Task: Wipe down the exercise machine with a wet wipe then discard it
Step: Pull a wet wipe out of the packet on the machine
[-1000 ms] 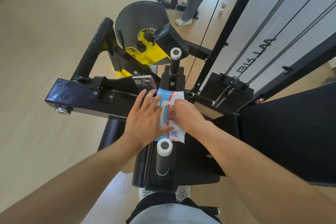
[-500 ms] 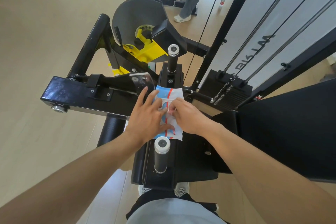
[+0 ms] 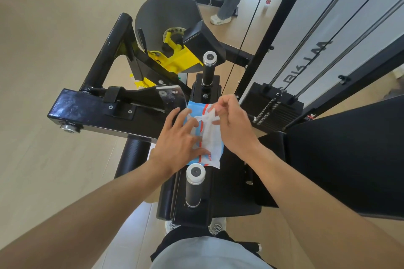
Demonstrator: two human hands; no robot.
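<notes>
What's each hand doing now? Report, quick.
Left hand: open, fingers pressing the wipe pack.
Right hand: pinching a wet wipe.

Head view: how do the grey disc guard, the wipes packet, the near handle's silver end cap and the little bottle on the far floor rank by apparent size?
1. grey disc guard
2. wipes packet
3. silver end cap
4. bottle

The bottle stands far off, so its smallness may be mostly distance.

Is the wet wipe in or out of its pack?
Partly out: the right hand pinches the wet wipe, drawn up from the pack.
</notes>
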